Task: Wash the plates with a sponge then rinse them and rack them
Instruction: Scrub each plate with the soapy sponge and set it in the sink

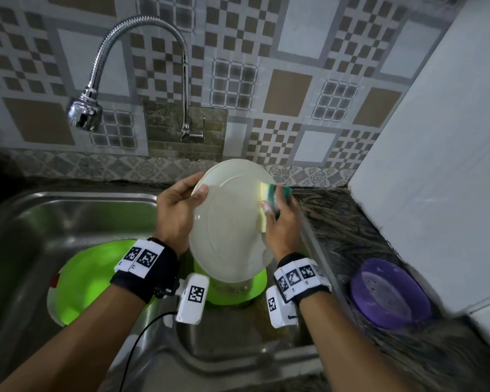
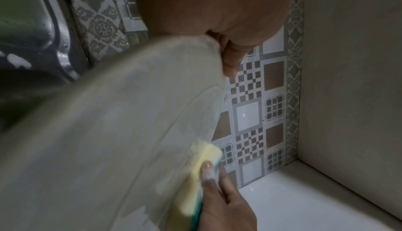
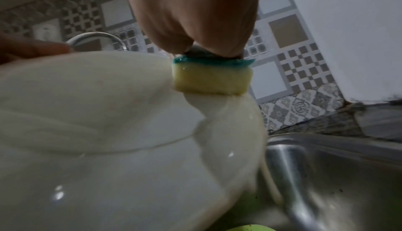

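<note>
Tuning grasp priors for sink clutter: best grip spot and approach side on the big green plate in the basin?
Probably the far-left rim of the green plate, coming from the left. It lies flat in the sink, and the left hand, holding the white plate, hangs over its right side, so only that edge is open.

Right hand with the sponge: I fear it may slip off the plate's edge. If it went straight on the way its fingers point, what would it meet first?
Probably the tiled wall; the right hand points up and away past the plate rim, though depth is unclear.
</note>
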A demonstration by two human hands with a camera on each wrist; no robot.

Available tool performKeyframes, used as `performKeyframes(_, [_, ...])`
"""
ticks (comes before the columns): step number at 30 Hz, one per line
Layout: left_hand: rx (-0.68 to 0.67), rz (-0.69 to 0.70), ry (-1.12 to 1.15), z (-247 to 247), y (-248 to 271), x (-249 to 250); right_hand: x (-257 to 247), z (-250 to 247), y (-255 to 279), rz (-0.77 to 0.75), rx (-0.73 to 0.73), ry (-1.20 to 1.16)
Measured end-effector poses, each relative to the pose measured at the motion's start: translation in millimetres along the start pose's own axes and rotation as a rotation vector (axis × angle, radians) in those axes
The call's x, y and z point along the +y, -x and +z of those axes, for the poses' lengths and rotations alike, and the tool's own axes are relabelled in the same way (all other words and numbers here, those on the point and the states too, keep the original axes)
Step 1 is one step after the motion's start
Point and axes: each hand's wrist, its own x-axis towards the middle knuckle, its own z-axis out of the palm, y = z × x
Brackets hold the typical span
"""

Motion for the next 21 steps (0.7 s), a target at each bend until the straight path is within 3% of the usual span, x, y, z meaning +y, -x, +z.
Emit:
performKeyframes(7, [0.088, -0.032, 0.054, 4, -9, 5, -39, 26, 44, -0.303, -0.230, -0.053])
performKeyframes(16, [0.156, 0.011, 0.101, -11, -22, 29, -45, 2, 53, -0.796, -0.432, 0.187])
performKeyframes(18, [0.164, 0.009, 0.126, -19, -22, 28, -37, -3, 48, -0.833, -0.453, 0.224])
performKeyframes(21, [0.167, -0.012, 0.153, -29, -22, 26, -26, -12, 32, -0.746, -0.424, 0.241])
